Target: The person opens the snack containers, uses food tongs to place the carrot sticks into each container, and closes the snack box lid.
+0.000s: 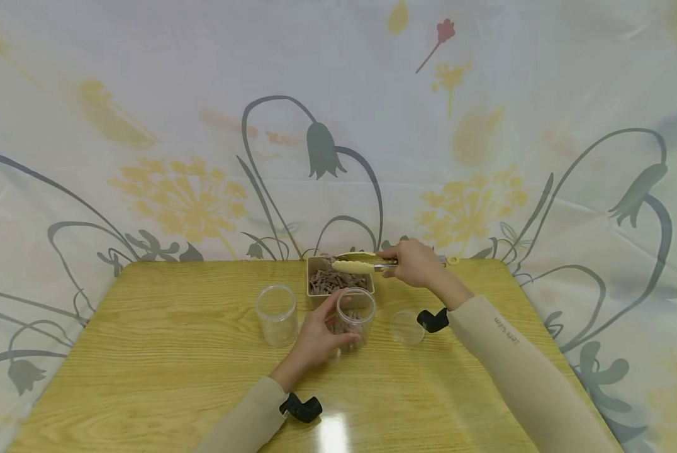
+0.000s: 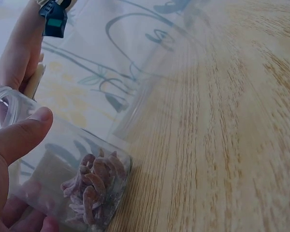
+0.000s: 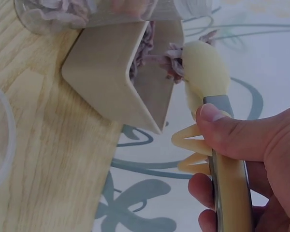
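My right hand (image 1: 414, 263) grips a pair of tongs (image 3: 229, 179) with cream-coloured heads and metal arms. Between the tong heads sits a clump of purplish-brown strips (image 3: 175, 63), held over the beige bin (image 1: 308, 277), where many more such strips lie. My left hand (image 1: 314, 343) holds a clear jar (image 1: 367, 324) standing in front of the bin, thumb and fingers around its wall. Several curled strips (image 2: 94, 183) lie at the bottom of that jar, as the left wrist view shows. The jar's mouth is uncovered.
Another clear jar (image 1: 276, 318), without a lid, stands to the left of my left hand. A clear round lid (image 1: 408, 327) lies on the wooden table (image 1: 163, 352) to the right. Behind the table's far edge hangs a flower-printed cloth (image 1: 338, 75).
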The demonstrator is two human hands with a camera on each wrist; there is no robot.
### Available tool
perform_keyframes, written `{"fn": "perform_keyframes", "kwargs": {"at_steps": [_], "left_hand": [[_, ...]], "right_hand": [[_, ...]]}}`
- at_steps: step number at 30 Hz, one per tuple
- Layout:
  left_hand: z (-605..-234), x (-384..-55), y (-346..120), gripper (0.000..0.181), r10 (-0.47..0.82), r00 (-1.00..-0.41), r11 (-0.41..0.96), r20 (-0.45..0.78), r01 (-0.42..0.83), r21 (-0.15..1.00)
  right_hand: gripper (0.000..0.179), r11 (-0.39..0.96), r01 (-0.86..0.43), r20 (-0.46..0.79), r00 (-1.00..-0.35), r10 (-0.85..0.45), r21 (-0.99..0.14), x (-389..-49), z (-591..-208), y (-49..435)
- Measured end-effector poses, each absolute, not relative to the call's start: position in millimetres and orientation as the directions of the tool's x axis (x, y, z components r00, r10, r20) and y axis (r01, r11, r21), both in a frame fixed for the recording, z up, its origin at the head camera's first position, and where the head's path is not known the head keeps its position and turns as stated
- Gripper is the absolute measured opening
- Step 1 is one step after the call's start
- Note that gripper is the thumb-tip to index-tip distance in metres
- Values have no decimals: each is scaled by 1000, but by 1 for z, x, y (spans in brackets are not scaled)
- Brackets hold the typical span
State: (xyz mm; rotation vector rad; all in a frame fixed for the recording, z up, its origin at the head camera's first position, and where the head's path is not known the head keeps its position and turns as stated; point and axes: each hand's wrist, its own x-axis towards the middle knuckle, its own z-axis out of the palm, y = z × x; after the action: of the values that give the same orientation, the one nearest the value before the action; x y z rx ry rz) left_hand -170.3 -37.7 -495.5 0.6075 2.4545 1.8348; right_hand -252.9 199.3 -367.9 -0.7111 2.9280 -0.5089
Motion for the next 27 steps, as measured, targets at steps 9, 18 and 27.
{"fn": "perform_keyframes", "kwargs": {"at_steps": [9,18,27], "left_hand": [[-495,-170,-37,93,319,-923,224,213,292,930],[-495,-168,-38,92,311,-928,240,204,284,928],[-495,-168,-37,94,311,-928,235,206,286,929]], "right_hand": [[48,815,-428,53,-894,-444,-389,-247,-360,204],[45,779,-396,69,-906,-417,-486,-234,-343,214],[46,713,-417,106,-893,-438,-564,-211,-332,226]]}}
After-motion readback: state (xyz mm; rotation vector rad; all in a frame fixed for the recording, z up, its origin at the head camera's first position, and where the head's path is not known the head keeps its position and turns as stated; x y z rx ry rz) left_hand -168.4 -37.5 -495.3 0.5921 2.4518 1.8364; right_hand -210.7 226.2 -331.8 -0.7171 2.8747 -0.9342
